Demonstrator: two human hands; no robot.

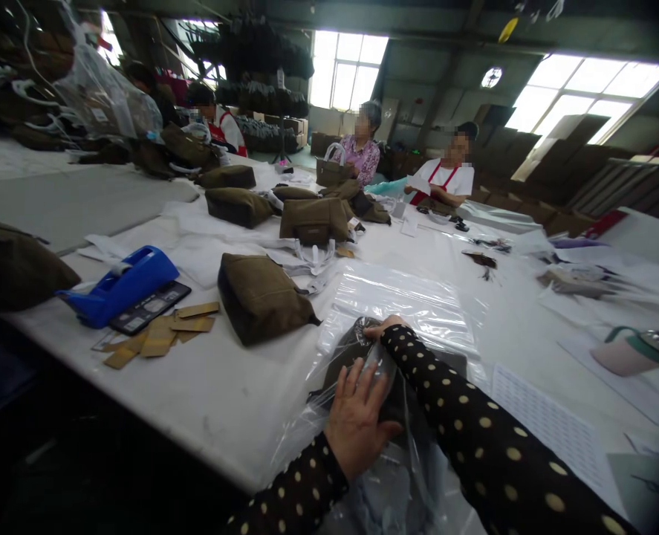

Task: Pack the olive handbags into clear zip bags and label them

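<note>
A dark handbag (pixel 343 349) lies at the table's near edge inside a clear plastic bag (pixel 301 438), whose film is wrinkled and shiny. My left hand (pixel 356 423) rests flat on the film over the handbag, fingers spread. Farther up, at the handbag's far end, my right hand (pixel 385 327) has its fingers curled against the plastic; its fingertips are partly hidden. A stack of flat clear plastic bags (pixel 401 293) lies just beyond and partly beneath. Left of my hands an olive-brown handbag (pixel 265 297) lies on its side.
A blue tape dispenser (pixel 122 286), a black phone-like slab (pixel 151 306) and tan cards (pixel 159 336) sit on the white table (pixel 234 416). More brown handbags (pixel 315 219) lie beyond. At right are a printed sheet (pixel 552 423) and a tumbler (pixel 638 349). Several co-workers sit across.
</note>
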